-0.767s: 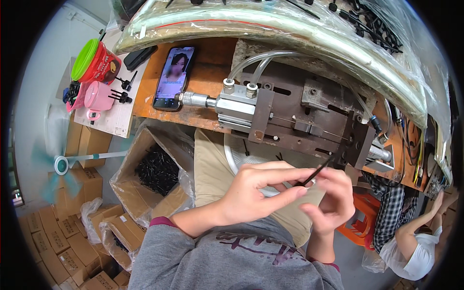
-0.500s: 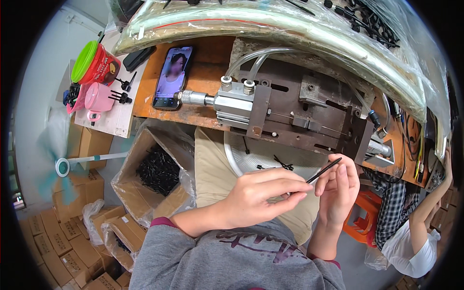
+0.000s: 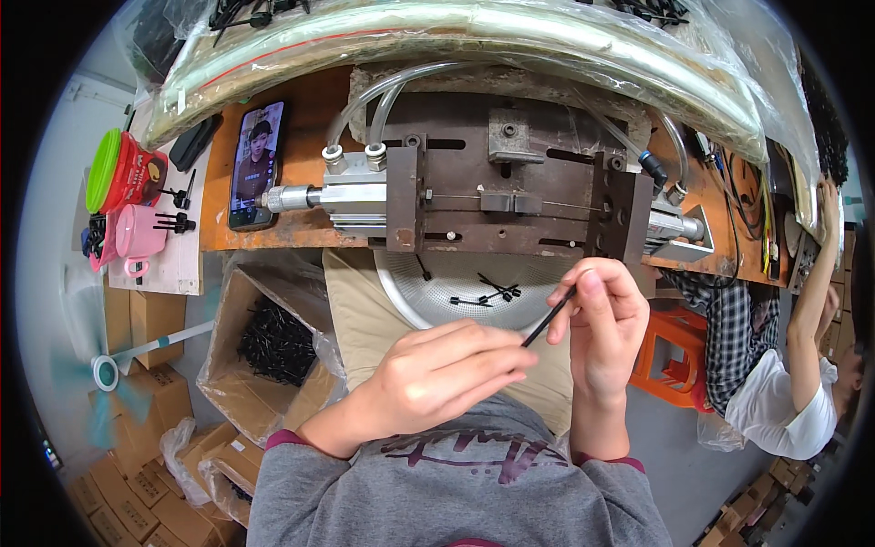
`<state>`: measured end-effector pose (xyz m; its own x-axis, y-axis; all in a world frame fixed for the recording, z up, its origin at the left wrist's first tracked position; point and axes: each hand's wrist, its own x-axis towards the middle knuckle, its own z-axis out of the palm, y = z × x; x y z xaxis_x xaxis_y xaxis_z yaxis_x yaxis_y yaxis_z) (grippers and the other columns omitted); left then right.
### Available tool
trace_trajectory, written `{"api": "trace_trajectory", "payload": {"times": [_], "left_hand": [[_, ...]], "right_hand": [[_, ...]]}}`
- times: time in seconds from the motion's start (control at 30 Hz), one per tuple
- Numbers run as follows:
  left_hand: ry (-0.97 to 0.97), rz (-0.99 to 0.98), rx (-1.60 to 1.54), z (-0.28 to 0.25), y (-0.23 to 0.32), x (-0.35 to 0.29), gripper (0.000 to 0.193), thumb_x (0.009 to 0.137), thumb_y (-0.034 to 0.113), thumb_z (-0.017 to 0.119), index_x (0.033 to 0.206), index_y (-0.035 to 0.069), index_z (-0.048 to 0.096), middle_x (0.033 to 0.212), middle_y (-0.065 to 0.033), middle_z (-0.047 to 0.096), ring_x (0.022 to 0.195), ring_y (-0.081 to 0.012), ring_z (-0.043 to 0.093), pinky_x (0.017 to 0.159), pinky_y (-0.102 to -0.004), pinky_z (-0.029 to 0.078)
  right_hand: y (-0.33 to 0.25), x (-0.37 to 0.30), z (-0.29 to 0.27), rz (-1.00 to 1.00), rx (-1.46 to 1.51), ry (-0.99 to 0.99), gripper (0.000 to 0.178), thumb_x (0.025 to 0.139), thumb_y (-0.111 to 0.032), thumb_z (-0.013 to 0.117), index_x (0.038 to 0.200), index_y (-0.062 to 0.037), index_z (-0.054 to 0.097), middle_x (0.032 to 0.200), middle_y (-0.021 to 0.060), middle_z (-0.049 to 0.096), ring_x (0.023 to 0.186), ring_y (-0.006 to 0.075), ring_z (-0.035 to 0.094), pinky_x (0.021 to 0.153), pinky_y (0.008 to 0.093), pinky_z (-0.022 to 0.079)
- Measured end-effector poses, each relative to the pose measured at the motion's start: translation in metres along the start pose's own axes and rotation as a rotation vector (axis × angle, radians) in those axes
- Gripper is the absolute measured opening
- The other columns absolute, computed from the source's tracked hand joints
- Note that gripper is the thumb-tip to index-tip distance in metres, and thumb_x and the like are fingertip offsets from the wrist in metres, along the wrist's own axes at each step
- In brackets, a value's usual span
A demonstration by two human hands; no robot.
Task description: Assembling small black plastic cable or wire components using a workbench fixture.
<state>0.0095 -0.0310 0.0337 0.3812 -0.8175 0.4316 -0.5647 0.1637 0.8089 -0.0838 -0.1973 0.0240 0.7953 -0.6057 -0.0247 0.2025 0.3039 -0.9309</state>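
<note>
Our view has turned, bringing the pneumatic fixture point(image 3: 465, 173) level. Our left hand point(image 3: 442, 372) pinches a black rod point(image 3: 550, 316) by its hidden lower end; whether our curled right hand point(image 3: 602, 333) grips its top, we can't tell

Grey top point(image 3: 410, 501) with maroon cuffs point(image 3: 285, 438) and maroon script-like chest print point(image 3: 524, 463).

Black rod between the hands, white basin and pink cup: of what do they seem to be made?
The black rod: probably plastic, uniformly dark and smooth-looking, though coated metal is possible. The white basin: likely moulded plastic, pierced with regular small holes. The pink cup: apparently plastic, smooth and evenly coloured.
</note>
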Motion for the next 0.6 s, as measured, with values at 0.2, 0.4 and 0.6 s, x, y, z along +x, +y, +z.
{"api": "trace_trajectory", "payload": {"times": [0.2,0.4,0.6], "left_hand": [[0.072,-0.099,-0.15,-0.008,0.005,-0.005,0.028,0.065,0.009,0.083,0.09,0.003,0.072,0.088,-0.0093,0.069,0.075,-0.0186,0.067,0.063,-0.028,0.055],[0.223,-0.227,-0.198,-0.01,0.004,0.004,0.025,0.072,-0.004,0.075,0.096,-0.001,0.07,0.095,-0.0125,0.066,0.082,-0.0179,0.066,0.069,-0.0266,0.055],[0.261,-0.389,-0.539,-0.007,0.005,0.008,0.026,0.076,-0.005,0.071,0.102,-0.002,0.069,0.1,-0.0127,0.063,0.087,-0.0176,0.064,0.074,-0.0272,0.055]], "right_hand": [[-0.01,-0.007,0.01,-0.106,-0.03,-0.001,0.022,0.096,-0.015,0.051,0.098,0.0056,0.06,0.081,0.0152,0.062,0.052,0.0135,0.057,0.047,0.0224,0.044],[-0.004,-0.011,0.021,-0.158,-0.215,-0.099,0.027,0.091,-0.022,0.06,0.089,0.0039,0.068,0.081,0.0058,0.054,0.063,0.008,0.044,0.057,0.0206,0.034],[0.003,-0.013,0.022,-0.19,-0.307,-0.115,0.026,0.088,-0.024,0.064,0.088,0.0013,0.071,0.08,0.0029,0.051,0.075,0.0122,0.042,0.062,0.0236,0.034]]}}
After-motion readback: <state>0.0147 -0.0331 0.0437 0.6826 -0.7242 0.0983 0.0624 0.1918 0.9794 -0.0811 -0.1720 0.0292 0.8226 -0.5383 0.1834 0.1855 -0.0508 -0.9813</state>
